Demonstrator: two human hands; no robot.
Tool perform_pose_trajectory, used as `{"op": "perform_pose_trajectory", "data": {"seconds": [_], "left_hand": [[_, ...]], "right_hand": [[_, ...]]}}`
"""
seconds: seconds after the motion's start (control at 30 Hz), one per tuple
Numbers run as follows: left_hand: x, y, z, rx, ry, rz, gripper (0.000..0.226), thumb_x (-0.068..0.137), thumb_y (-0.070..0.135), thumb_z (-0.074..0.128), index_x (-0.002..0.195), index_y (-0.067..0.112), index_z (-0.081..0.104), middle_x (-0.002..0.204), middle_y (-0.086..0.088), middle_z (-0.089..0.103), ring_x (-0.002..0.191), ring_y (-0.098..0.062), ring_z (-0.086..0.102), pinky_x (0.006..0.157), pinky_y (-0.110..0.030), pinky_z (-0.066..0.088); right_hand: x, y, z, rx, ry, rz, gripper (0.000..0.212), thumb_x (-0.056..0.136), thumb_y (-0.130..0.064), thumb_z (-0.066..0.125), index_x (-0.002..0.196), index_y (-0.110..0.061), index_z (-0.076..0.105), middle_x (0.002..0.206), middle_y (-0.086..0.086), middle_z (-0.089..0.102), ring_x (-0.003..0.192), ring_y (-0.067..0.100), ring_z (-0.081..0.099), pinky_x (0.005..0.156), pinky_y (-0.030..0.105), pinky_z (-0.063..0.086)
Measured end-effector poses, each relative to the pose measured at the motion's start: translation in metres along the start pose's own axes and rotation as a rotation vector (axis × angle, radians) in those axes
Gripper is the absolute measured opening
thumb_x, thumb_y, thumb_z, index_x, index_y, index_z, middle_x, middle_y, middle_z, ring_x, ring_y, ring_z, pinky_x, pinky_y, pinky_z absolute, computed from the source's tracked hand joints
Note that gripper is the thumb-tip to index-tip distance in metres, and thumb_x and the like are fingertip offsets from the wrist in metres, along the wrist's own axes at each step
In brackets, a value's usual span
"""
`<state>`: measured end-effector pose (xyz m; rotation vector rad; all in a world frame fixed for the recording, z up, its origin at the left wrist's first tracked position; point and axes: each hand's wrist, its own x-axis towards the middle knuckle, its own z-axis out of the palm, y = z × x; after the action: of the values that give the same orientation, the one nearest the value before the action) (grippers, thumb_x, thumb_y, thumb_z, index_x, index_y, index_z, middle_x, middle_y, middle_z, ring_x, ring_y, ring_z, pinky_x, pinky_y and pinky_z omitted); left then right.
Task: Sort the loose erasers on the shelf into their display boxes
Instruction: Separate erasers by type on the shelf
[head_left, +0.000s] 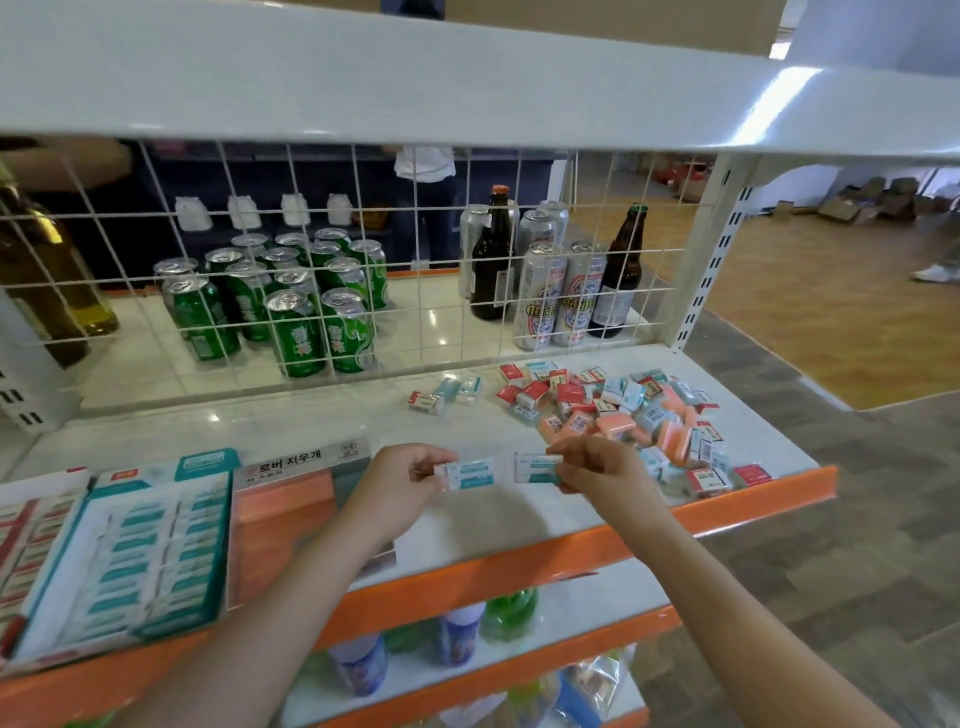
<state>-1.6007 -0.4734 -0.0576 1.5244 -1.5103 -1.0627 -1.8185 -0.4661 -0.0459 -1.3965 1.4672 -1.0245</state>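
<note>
Over the white shelf (322, 415), just in front of its orange front lip, both hands are up and each one has a teal eraser pinched in the fingers. Left hand (400, 483) is closed on the left teal eraser (470, 474), thumb and fingertips clamped on its left end, the rest of it sticking out to the right. Right hand (597, 467) is closed on the right teal eraser (537, 466), grip on its right end, the free end pointing left. So the two long axes run side to side, nearly in one line, free ends almost meeting between the hands; whether they touch, I cannot tell.

These look light, small and blocky, firm enough to hold their shape, each in a glossy sleeve or wrapper that could be a bit slick. A pinch across the short faces, as now, should do; nothing fragile about them, I judge.

Away to the right lies the loose pile (623, 415), red, teal and orange erasers tumbled at all angles, plus three strays (447, 395) nearer the wire grid. Down on the left sits the teal display box (205, 525), rows already filling, erasers in it lying with long axes across the box. Beside it are the orange box (280, 519) and the red box (31, 535). Both held erasers belong in the teal one, and their side-to-side lie already roughly suits its rows
</note>
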Motion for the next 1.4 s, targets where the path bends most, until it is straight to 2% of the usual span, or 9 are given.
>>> {"op": "perform_pose_trajectory", "data": {"seconds": [0.1,0.23,0.37,0.63,0.77,0.87,1.03,1.23,1.4], "left_hand": [[-0.008,-0.003,-0.007,0.034,0.033,-0.005,0.024,0.085,-0.005,0.059,0.101,0.011,0.067,0.091,-0.002,0.065,0.076,-0.002,0.057,0.07,-0.006,0.045],[-0.024,-0.009,-0.016,0.105,0.07,-0.026,0.026,0.087,0.0,0.058,0.097,0.022,0.066,0.096,0.0,0.067,0.086,-0.013,0.061,0.083,-0.029,0.05],[-0.034,-0.014,-0.031,0.22,0.138,-0.002,0.026,0.088,0.003,0.056,0.102,0.022,0.065,0.09,0.008,0.063,0.074,0.003,0.053,0.058,-0.011,0.039],[-0.059,-0.024,-0.093,0.301,0.248,-0.002,0.026,0.091,0.005,0.053,0.109,0.02,0.063,0.106,0.0,0.062,0.082,-0.012,0.058,0.061,-0.019,0.045],[-0.071,-0.043,-0.134,0.317,0.307,-0.009,0.026,0.091,0.008,0.053,0.111,0.022,0.062,0.112,0.004,0.058,0.084,-0.007,0.055,0.067,-0.018,0.045],[-0.079,-0.058,-0.164,0.363,0.352,-0.051,0.025,0.092,0.01,0.053,0.112,0.022,0.062,0.111,0.002,0.059,0.084,-0.009,0.055,0.059,-0.014,0.04],[-0.086,-0.077,-0.207,0.455,0.402,-0.094,0.025,0.092,0.013,0.054,0.116,0.015,0.061,0.12,-0.004,0.059,0.1,-0.015,0.057,0.081,-0.021,0.041],[-0.08,-0.094,-0.232,0.506,0.456,-0.136,0.023,0.091,0.012,0.054,0.112,0.012,0.064,0.118,-0.006,0.06,0.104,-0.019,0.057,0.086,-0.025,0.041],[-0.071,-0.099,-0.238,0.515,0.465,-0.104,0.022,0.091,0.015,0.055,0.111,0.013,0.064,0.117,-0.004,0.061,0.107,-0.017,0.055,0.089,-0.025,0.04]], "right_hand": [[-0.002,0.0,0.007,-0.004,-0.008,-0.005,0.026,0.085,0.007,0.055,0.082,-0.018,0.062,0.076,0.007,0.064,0.071,0.019,0.058,0.078,0.034,0.052],[-0.006,-0.003,0.022,-0.002,-0.04,-0.012,0.022,0.085,0.008,0.055,0.085,-0.012,0.062,0.069,0.002,0.061,0.066,0.017,0.056,0.072,0.029,0.052],[-0.01,-0.012,0.04,-0.025,-0.09,-0.036,0.017,0.085,0.007,0.055,0.09,-0.007,0.063,0.07,0.004,0.061,0.063,0.014,0.055,0.062,0.017,0.05],[-0.013,-0.037,0.106,-0.092,-0.147,-0.093,0.018,0.084,0.003,0.057,0.09,-0.012,0.064,0.073,0.002,0.064,0.067,0.015,0.057,0.071,0.034,0.052],[-0.015,-0.048,0.149,-0.06,-0.135,-0.095,0.018,0.085,0.002,0.056,0.093,-0.011,0.065,0.077,-0.003,0.064,0.071,0.012,0.058,0.071,0.028,0.052],[-0.017,-0.056,0.182,-0.071,-0.153,-0.112,0.02,0.084,0.003,0.056,0.093,-0.014,0.064,0.074,-0.005,0.061,0.065,0.006,0.057,0.063,0.022,0.05],[-0.018,-0.069,0.232,-0.138,-0.181,-0.186,0.016,0.086,-0.003,0.059,0.097,-0.014,0.064,0.076,-0.011,0.058,0.066,0.0,0.054,0.059,0.011,0.042],[-0.012,-0.079,0.28,-0.267,-0.191,-0.183,0.017,0.088,-0.01,0.058,0.104,-0.012,0.063,0.087,-0.003,0.063,0.081,0.013,0.057,0.063,0.017,0.042],[-0.005,-0.085,0.296,-0.375,-0.168,-0.215,0.021,0.091,-0.014,0.055,0.112,-0.012,0.059,0.097,0.0,0.061,0.082,0.01,0.053,0.051,0.004,0.033]]}}
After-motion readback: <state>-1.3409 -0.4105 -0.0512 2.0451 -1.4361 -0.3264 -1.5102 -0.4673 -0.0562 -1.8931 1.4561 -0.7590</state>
